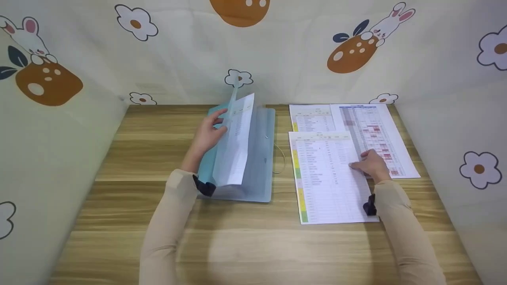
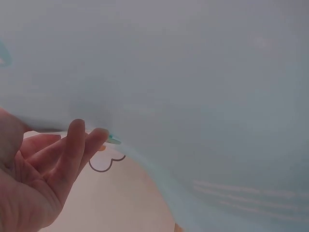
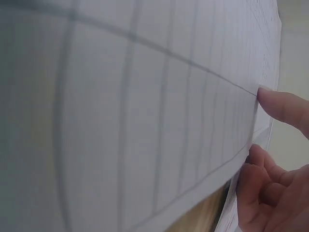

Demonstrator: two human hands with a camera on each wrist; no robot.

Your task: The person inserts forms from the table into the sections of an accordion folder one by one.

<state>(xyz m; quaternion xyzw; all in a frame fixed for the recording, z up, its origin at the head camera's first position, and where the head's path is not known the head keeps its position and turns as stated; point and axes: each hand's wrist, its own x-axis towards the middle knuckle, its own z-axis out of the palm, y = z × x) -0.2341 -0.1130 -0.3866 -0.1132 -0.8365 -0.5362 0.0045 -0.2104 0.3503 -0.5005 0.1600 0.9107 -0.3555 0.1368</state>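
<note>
A light blue plastic folder (image 1: 266, 174) lies spread on the table, its pages partly raised. My left hand (image 1: 208, 132) grips the raised translucent leaf (image 1: 233, 99) at its edge; in the left wrist view the blue plastic (image 2: 193, 87) fills most of the picture. Beside that leaf, a printed sheet (image 1: 237, 150) stands tilted up inside the folder. To the right, my right hand (image 1: 374, 164) pinches the right edge of a printed table sheet (image 1: 324, 190) with coloured blocks down its left side. Thumb (image 3: 280, 104) on top and fingers below the paper show in the right wrist view.
Behind the front sheet lie another printed sheet (image 1: 311, 114) and a chart with red cells (image 1: 396, 142), partly covered. A thin elastic cord (image 1: 284, 162) loops out from the folder's right side. Patterned cloth (image 1: 285, 59) walls the wooden table (image 1: 253, 249) at the back and sides.
</note>
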